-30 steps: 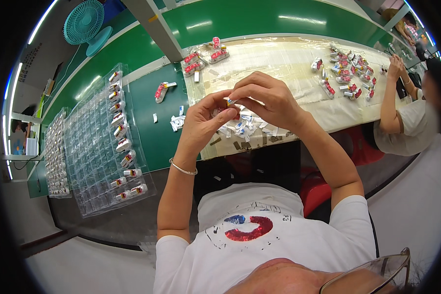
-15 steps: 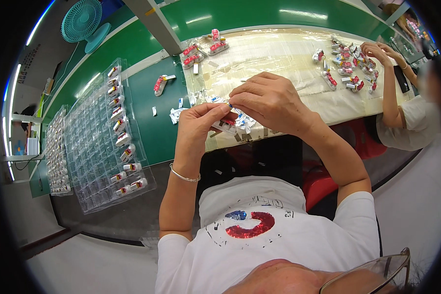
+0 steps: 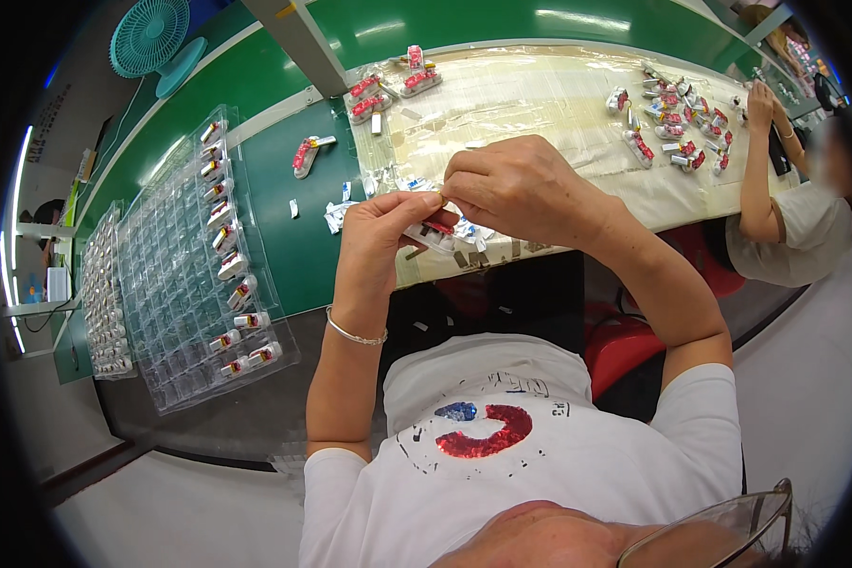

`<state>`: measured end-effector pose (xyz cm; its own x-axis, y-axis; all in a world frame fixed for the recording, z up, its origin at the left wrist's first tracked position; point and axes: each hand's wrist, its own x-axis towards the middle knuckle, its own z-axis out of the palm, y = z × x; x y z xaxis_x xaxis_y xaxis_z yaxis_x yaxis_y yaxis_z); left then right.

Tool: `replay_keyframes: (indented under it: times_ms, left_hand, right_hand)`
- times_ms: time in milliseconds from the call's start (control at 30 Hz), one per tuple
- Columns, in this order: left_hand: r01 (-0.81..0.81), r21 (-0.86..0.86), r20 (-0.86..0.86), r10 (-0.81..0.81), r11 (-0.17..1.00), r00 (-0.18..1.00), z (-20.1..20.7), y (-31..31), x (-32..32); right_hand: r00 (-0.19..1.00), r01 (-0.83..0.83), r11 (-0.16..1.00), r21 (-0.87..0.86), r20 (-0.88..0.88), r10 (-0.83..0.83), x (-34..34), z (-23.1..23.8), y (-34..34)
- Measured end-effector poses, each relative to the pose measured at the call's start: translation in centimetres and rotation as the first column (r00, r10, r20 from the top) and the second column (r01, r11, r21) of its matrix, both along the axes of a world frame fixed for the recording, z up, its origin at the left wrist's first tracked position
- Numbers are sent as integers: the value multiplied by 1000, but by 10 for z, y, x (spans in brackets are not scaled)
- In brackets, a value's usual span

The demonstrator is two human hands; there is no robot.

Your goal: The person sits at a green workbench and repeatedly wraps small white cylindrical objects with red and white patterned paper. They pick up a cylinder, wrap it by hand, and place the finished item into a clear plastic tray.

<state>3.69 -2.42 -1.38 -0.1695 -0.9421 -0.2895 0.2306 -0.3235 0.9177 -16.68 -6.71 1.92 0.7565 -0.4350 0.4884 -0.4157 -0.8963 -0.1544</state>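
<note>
My left hand (image 3: pixel 381 230) and my right hand (image 3: pixel 518 189) meet over the near edge of the table, thumb and fingers pinched together. Whatever lies between the fingertips is too small to make out; the right fingers cover most of it. Just under the left fingers shows a white part with a red piece on it (image 3: pixel 432 234); whether the left hand grips it or it lies on the table, I cannot tell. Small white-and-blue strips (image 3: pixel 473 233) are scattered behind and beside the hands. More strips (image 3: pixel 336 217) lie left of my left hand.
A clear compartmented tray (image 3: pixel 175 275) at left holds several white-and-red parts along its edges; a filled tray (image 3: pixel 106 293) stands beyond. Similar parts (image 3: pixel 369 99) sit by the metal post (image 3: pixel 298 43). A co-worker's hands (image 3: pixel 761 102) are near a pile of parts (image 3: pixel 682 118) at right.
My hands stay pinched together at nearly the same place, with the right fingers slightly shifted. The co-worker's hands have moved right, away from the pile. The whole view has shifted a little.
</note>
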Motion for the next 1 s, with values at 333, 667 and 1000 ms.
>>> replay_keyframes:
  times_ms: [333,667,1000]
  left_hand:
    - [-42,-15,-10,42,999,999,-1,-2,0]
    - [-35,-83,-66,30,996,997,7,2,3]
    - [-43,-103,-281,12,994,960,-6,6,-2]
  right_hand:
    - [992,41,999,16,116,-43,8,-7,-1]
    - [790,-185,699,691,528,-313,1,-13,-5]
    - [753,-434,316,844,532,-387,-3,-19,10]
